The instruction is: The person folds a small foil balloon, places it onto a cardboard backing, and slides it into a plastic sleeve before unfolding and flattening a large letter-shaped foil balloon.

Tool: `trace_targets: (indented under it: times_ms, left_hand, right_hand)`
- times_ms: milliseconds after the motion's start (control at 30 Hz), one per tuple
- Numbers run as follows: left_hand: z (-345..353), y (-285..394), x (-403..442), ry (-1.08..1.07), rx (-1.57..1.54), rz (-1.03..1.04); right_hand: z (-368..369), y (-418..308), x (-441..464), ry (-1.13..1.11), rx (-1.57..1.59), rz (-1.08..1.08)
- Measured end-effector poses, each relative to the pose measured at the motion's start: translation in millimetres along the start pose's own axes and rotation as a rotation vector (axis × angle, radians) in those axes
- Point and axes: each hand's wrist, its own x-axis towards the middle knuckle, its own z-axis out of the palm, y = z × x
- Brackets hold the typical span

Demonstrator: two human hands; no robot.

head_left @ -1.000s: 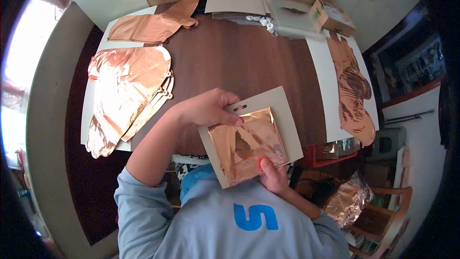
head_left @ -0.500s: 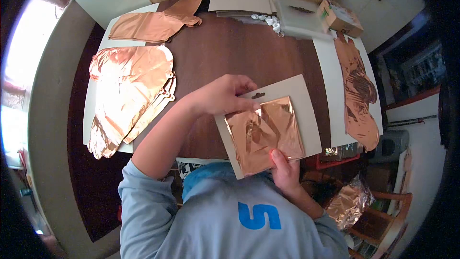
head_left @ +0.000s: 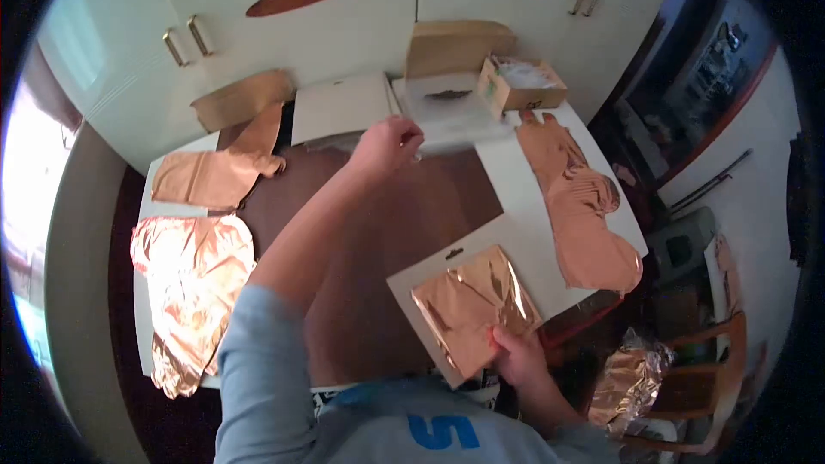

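My right hand point(head_left: 522, 359) grips a pale backing card point(head_left: 404, 279) by its lower right part, thumb on top. A folded rose-gold foil balloon point(head_left: 468, 301) lies flat on that card, with a dark hanging slot at the card's top edge. My left hand point(head_left: 391, 146) is stretched to the back of the table, fingers curled together. A small whitish bit shows under its fingertips; what they hold is hidden. Beside that hand are a stack of pale cards point(head_left: 339, 107) and clear plastic bags point(head_left: 451, 120).
Flat rose-gold foil balloons lie at the left point(head_left: 193, 279), back left point(head_left: 202, 176) and right point(head_left: 576, 206) of the brown table point(head_left: 361, 326). An open cardboard box point(head_left: 524, 86) stands at the back right, before white cabinets point(head_left: 344, 43). Crumpled foil point(head_left: 632, 378) rests by a wooden chair point(head_left: 722, 387).
My left hand has left the card and reached forward to the back of the table. My right hand keeps hold of the card with the foil balloon. The view has tilted up and turned right.
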Motion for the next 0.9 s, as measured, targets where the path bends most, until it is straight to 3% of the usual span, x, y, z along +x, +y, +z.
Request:
trace_targets:
  times_ms: [67,167,233,267,300,367,433,500,600,700,800,900]
  left_hand:
    - [32.7,-19.4,54.3,-0.036,0.129,0.059]
    - [78.7,-46.8,105.2,0.002,0.262,-0.023]
    - [106.2,-79.0,129.6,-0.114,0.523,-0.066]
    - [116.5,-86.7,134.7,-0.176,0.649,-0.093]
    - [102.1,-57.1,120.9,-0.058,0.532,-0.178]
    - [109.1,-60.8,124.8,0.003,0.551,-0.183]
    - [113.4,-64.8,124.9,0.026,0.551,-0.178]
    - [109.4,-64.5,126.7,0.022,0.530,-0.154]
    - [99.5,-52.0,128.2,0.175,0.481,-0.095]
    - [66.1,-9.0,109.7,0.289,0.536,0.186]
    - [35.1,33.6,61.3,0.319,0.548,0.348]
    - [5.6,65.8,-6.2,0.246,0.489,0.382]
  right_hand:
    - [-6.5,-1.6,-2.2,-0.007,0.077,0.028]
    - [7.5,-20.8,-12.7,0.043,0.045,0.004]
    - [-4.1,-28.0,-12.8,-0.014,-0.216,-0.018]
    - [-2.8,-29.6,-15.2,-0.002,-0.091,-0.005]
    - [-1.5,-31.1,-17.6,0.011,0.035,0.008]
    - [-27.8,-16.0,-10.2,0.039,-0.164,0.055]
    - [-21.0,-23.2,-11.3,0.058,-0.161,0.086]
    - [9.8,-48.0,-15.3,0.068,0.039,0.084]
    - [6.0,-55.2,-10.3,0.108,-0.495,-0.071]
    - [16.5,-70.1,-7.7,0.146,-0.039,-0.105]
    - [2.8,-78.1,3.3,-0.057,0.055,-0.121]
    - [-3.7,-74.6,7.3,-0.307,0.079,0.159]
